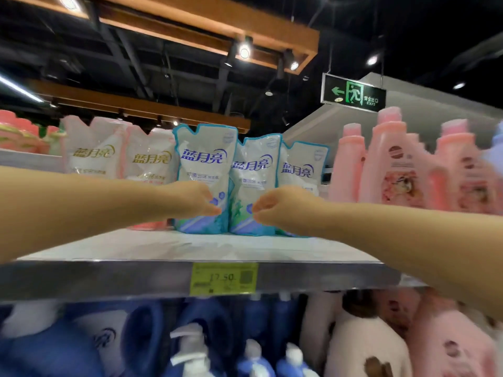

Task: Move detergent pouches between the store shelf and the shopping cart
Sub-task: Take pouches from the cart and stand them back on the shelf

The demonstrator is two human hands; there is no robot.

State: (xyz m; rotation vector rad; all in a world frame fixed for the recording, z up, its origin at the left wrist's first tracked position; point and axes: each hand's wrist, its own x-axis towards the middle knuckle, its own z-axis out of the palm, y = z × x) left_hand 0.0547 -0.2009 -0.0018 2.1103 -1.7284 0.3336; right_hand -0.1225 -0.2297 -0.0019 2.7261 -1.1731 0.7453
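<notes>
left hand point(196, 200): fingers bent, before the left blue-edged pouch point(204, 164); grip unclear.
right hand point(280, 210): fingers curled, before the middle pouch point(253, 175); grip unclear.
shelf point(163, 248): both pouches upright.

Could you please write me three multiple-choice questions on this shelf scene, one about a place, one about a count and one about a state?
1. Where is the yellow-green price tag?
A) on the front edge of the shelf
B) hanging from the ceiling
C) stuck on a pink bottle

2. How many blue-trimmed pouches stand on that shelf?
A) two
B) three
C) five

3. How do those pouches sit?
A) lying flat
B) hanging from hooks
C) standing upright

Answers:
1 A, the tag sits on the shelf's metal lip below the pouches.
2 B, three stand side by side.
3 C, their notched tops point up.
</notes>
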